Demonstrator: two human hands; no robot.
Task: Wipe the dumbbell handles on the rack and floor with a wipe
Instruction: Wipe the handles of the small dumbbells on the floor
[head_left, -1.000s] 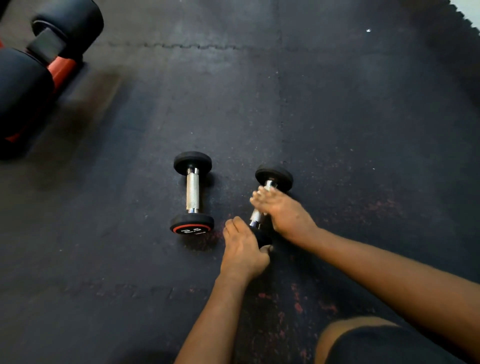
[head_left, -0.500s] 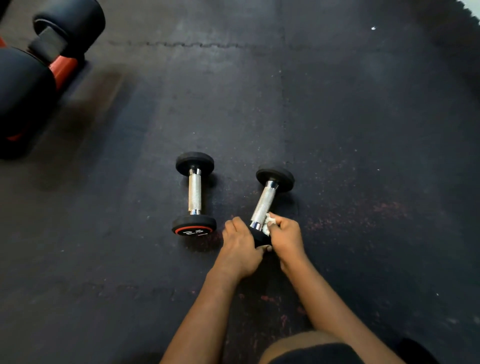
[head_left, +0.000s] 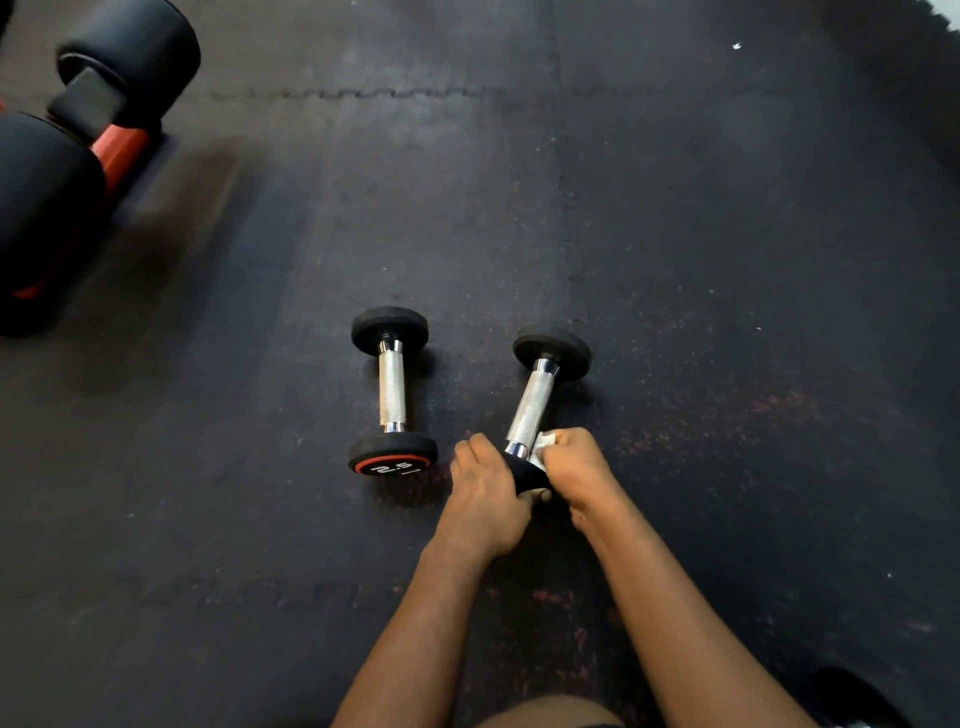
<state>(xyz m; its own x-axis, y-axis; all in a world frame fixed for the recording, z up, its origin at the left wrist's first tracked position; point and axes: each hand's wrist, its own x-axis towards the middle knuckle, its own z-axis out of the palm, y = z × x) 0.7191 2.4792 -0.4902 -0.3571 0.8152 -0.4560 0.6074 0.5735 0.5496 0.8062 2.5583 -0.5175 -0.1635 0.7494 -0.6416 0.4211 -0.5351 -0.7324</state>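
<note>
Head view. A dark interlocking rubber floor mat (head_left: 675, 208) fills the field. At upper left, large black dumbbells (head_left: 41, 208) sit on a red-railed rack (head_left: 122, 150), well apart from the work. Two small dumbbells with black rubber heads and knurled chrome handles lie on the floor. The left dumbbell (head_left: 392, 387), marked 2.5, is touched by neither hand; the right dumbbell (head_left: 532, 405) angles towards the person. The left hand (head_left: 488, 499) is curled over the near head of the right dumbbell, steadying it as it did a second ago. The right hand (head_left: 582, 467) pinches a small crumpled white wipe (head_left: 545, 441) against the near end of the chrome handle, just beside that head. A second ago this hand was wrapped about the far part of the handle, close to the far head; half a second ago it had reached the near end, where it remains. The stroke has thus run the handle's length, leaving the chrome bare beyond the wipe. One pass on this handle appears complete; whether the left dumbbell or those on the rack have been wiped cannot be told.
</note>
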